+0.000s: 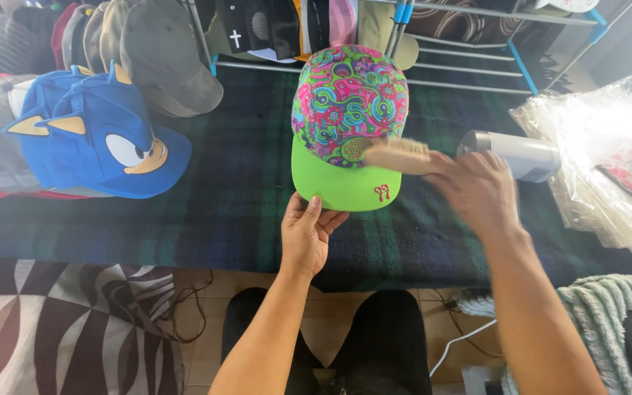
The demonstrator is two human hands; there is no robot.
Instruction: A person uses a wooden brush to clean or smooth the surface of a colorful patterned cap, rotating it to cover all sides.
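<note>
Left hand (305, 235) pinching cap (349, 110) brim, right hand (477, 192) clamped on brush (398, 155); hard strokes possibly tipping cap off.

— What colours did your cap (347, 110) have?
— You had a pink, green and blue swirl-patterned crown over a lime-green brim with a small pink mark.
— And around it?
— Your tabletop (243, 190) wore dark blue-green plaid; the cartoon cap (93, 139) was blue with tan ears; your brush (398, 155) was pale wood.
</note>
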